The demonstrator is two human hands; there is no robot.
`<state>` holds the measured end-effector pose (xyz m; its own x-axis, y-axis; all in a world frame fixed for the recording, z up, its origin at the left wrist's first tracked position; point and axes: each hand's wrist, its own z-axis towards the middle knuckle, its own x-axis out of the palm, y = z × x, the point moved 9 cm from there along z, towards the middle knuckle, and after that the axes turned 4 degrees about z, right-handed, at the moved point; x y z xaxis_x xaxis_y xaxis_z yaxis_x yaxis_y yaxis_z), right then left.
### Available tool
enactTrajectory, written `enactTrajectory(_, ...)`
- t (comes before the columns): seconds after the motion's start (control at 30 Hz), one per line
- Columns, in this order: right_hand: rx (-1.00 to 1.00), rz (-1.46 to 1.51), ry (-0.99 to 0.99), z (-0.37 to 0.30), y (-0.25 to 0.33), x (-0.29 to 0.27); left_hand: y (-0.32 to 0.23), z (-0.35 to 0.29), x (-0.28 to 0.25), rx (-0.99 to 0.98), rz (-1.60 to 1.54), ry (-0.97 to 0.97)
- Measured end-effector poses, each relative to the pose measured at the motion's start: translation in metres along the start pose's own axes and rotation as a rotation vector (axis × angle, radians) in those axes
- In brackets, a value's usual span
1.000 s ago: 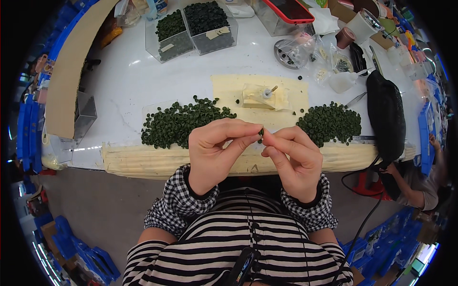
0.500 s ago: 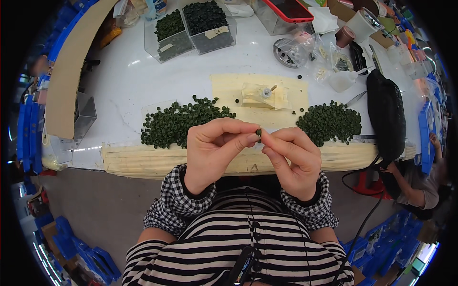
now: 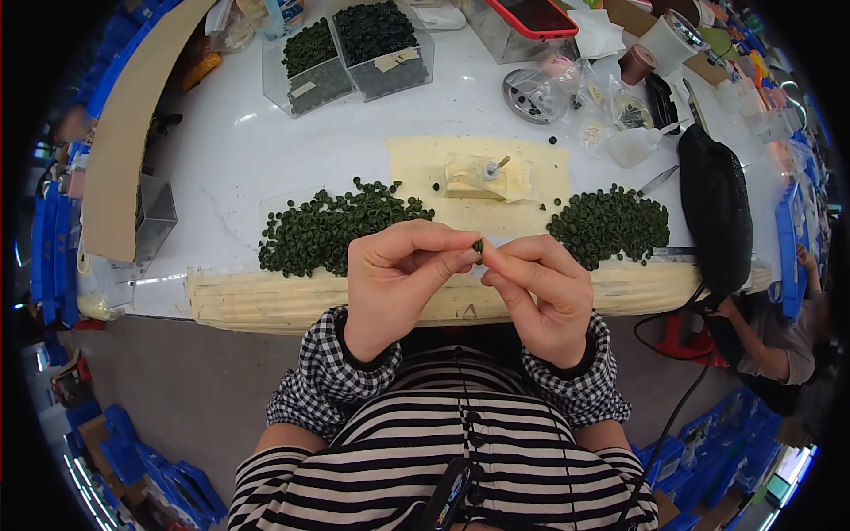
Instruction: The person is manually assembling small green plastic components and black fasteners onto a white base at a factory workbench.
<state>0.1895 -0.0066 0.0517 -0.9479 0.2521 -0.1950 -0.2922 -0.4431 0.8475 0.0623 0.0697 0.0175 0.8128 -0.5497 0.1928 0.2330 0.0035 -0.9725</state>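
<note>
Over the table's front edge my two hands meet fingertip to fingertip. Between them is a small round dark green piece [image 3: 478,246], too small to make out in detail. My left hand [image 3: 394,279] pinches it between thumb and forefinger. From the other side, the fingertips of my right hand [image 3: 547,292] press against the same piece, fingers bent together. Beyond my left hand spreads a heap of similar green pieces [image 3: 336,232]; a second heap [image 3: 611,223] lies beyond my right. A tape-covered block [image 3: 465,181] with a short upright peg stands between the heaps on yellowish paper.
Clear bins [image 3: 385,71] of dark pieces stand at the back. A red-cased phone [image 3: 536,18] rests on a box. Right of these lie a round metal dish [image 3: 529,97], plastic bags, a squeeze bottle [image 3: 633,146] and tweezers [image 3: 660,180]. A black pouch [image 3: 713,212] and cardboard wall [image 3: 133,142] flank the table.
The view has shifted slightly. Both hands keep nearly the same pose around the small green piece, and the heaps look unchanged.
</note>
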Motion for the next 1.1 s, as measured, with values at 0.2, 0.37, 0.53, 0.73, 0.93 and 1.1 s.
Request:
enactTrajectory(0.2, 0.025, 0.018, 0.004, -0.001, -0.002, 0.000, -0.004, 0.001, 0.000, 0.072, 0.051, 0.000)
enactTrajectory(0.37, 0.045, 0.052, -0.008, -0.003, -0.005, -0.001, -0.011, 0.002, 0.001, 0.144, 0.178, 0.014)
enactTrajectory(0.53, 0.057, 0.055, -0.010, -0.002, -0.006, -0.001, -0.009, 0.003, 0.001, 0.127, 0.164, 0.019)
enactTrajectory(0.73, 0.054, 0.049, -0.035, 0.000, -0.006, -0.002, 0.002, 0.002, -0.001, -0.001, -0.001, -0.021)
enactTrajectory(0.93, 0.053, 0.032, -0.019, 0.002, -0.004, -0.001, 0.001, 0.002, -0.001, -0.020, -0.020, -0.019)
enactTrajectory(1.1, 0.046, 0.021, -0.016, 0.002, -0.003, -0.002, 0.001, 0.002, -0.001, -0.023, -0.019, -0.017)
